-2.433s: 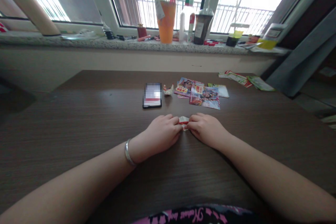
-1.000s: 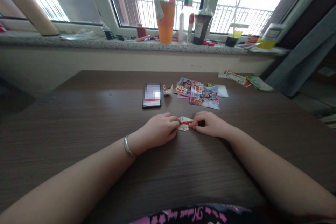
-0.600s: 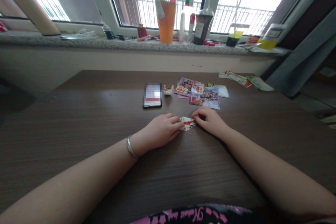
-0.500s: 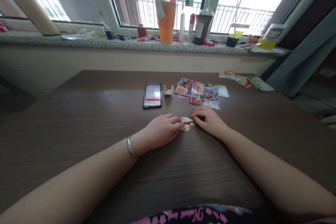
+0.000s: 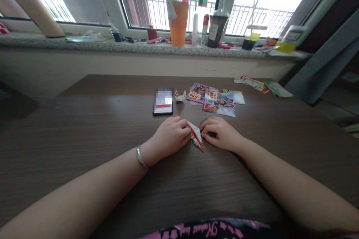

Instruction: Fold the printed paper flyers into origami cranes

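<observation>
A small piece of folded paper [image 5: 196, 134], white with red, orange and blue print, stands at a slant between my hands just above the dark table. My left hand [image 5: 173, 134], a silver bangle on its wrist, pinches the paper's left side between thumb and fingers. At the paper's right edge, the thumb and forefinger of my right hand [image 5: 220, 132] are closed together on it. The exact grip of the right fingertips is partly hidden. Beyond the left hand sits another small folded paper piece [image 5: 180, 96].
A phone [image 5: 163, 102] with a blurred screen lies past my left hand. Printed leaflets [image 5: 220, 104] overlap beyond my right hand, and more paper strips [image 5: 255, 84] lie at the back right. Cups, including a tall orange drink [image 5: 178, 22], and bottles line the stone windowsill [image 5: 134, 47].
The folded paper has turned from lying crosswise to a steep slant, its lower tip now pointing toward me. My right hand has shifted slightly left and closer, and my left hand has tilted up.
</observation>
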A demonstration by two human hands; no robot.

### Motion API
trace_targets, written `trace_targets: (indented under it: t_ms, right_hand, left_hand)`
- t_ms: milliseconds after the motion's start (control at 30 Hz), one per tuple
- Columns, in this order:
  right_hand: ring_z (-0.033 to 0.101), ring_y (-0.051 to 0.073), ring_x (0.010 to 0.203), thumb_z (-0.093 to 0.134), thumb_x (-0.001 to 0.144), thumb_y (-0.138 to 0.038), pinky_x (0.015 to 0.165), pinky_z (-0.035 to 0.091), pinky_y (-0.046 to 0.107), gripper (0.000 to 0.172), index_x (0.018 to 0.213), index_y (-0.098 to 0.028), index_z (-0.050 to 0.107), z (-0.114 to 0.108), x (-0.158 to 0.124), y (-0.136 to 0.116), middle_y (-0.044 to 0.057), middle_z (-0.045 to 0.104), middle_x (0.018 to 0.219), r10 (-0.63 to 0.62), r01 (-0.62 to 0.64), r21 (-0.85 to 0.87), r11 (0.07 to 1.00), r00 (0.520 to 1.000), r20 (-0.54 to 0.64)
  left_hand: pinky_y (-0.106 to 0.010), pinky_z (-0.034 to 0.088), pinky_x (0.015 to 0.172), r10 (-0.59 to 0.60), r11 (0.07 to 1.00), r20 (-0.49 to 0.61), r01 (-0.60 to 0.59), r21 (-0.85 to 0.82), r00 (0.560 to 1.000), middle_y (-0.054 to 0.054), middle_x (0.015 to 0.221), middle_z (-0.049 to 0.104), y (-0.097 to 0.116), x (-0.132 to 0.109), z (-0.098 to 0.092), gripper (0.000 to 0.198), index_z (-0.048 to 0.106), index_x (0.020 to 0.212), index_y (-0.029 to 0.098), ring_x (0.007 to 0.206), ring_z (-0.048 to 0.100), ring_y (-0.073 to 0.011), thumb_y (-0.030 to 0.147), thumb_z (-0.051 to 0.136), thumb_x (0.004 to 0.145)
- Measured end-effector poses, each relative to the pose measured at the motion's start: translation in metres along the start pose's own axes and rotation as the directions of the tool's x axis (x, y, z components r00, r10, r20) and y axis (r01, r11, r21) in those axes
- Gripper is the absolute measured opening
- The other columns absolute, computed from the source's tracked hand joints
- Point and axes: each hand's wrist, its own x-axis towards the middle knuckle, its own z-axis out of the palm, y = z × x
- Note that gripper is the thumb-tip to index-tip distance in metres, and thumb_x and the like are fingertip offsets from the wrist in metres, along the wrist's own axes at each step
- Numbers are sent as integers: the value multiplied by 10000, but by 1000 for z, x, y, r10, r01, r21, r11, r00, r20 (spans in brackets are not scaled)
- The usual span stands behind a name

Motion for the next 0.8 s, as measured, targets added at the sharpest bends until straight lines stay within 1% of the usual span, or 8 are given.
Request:
trace_targets:
  t_ms: [133, 267, 400, 567, 633, 733, 800]
  right_hand:
    - [597, 201, 958, 603, 832, -177, 875, 459, 370, 84, 832, -208, 681, 0, 0, -3, 56, 688, 1040, -46, 46, -41, 998, 999, 11]
    - [596, 200, 980, 584, 844, -167, 891, 464, 365, 99, 872, -208, 670, -1, 2, -6, 53, 698, 1027, -86, 87, -9, 996, 995, 44]
    - [605, 200, 998, 585, 829, -138, 904, 464, 364, 122, 902, -210, 652, -1, 3, -7, 54, 698, 988, -75, 75, 16, 997, 996, 54]
    - [611, 200, 1027, 571, 833, -115, 911, 462, 362, 156, 920, -219, 648, 1, 2, -6, 60, 692, 1033, -47, 46, 20, 999, 998, 30]
    - [609, 202, 1034, 578, 838, -132, 911, 458, 363, 146, 936, -217, 646, 1, 2, -5, 63, 693, 1035, -34, 34, -4, 999, 999, 25]
    - [609, 212, 1008, 598, 847, -183, 896, 454, 365, 120, 954, -203, 649, 0, 2, -5, 68, 699, 1005, -24, 26, -69, 997, 999, 37]
    - [608, 217, 977, 607, 856, -229, 876, 453, 364, 133, 975, -196, 658, 0, 1, -5, 72, 702, 995, -22, 27, -120, 992, 999, 47]
  left_hand:
    - [-330, 446, 710, -39, 999, -7, 39, -12, 999, -65, 886, 627, 3, 0, -1, 250, 672, 946, 184, 774, 550, -191, 320, 463, 946]
    - [-339, 464, 752, -91, 994, 15, 92, -65, 996, -85, 882, 640, 4, 0, 0, 283, 689, 974, 160, 804, 578, -196, 338, 470, 944]
    - [-352, 476, 799, -119, 983, 23, 121, -136, 993, -89, 921, 647, 4, -1, 0, 297, 675, 1045, 169, 862, 595, -208, 369, 484, 936]
    - [-374, 486, 838, -98, 972, 21, 100, -215, 995, -98, 1073, 634, 6, -2, -1, 374, 617, 1162, 186, 944, 591, -233, 402, 600, 856]
    - [-376, 488, 849, -79, 967, 28, 83, -241, 997, -93, 1078, 639, 6, -2, -1, 376, 608, 1154, 179, 960, 592, -237, 371, 632, 831]
    - [-364, 494, 848, -68, 958, 46, 78, -277, 997, -86, 1012, 662, 5, 0, -1, 295, 610, 1088, 152, 947, 604, -230, 278, 630, 821]
    - [-360, 498, 853, -61, 954, 43, 71, -290, 997, -89, 1000, 668, 4, 1, 0, 263, 609, 1063, 145, 949, 613, -227, 236, 621, 817]
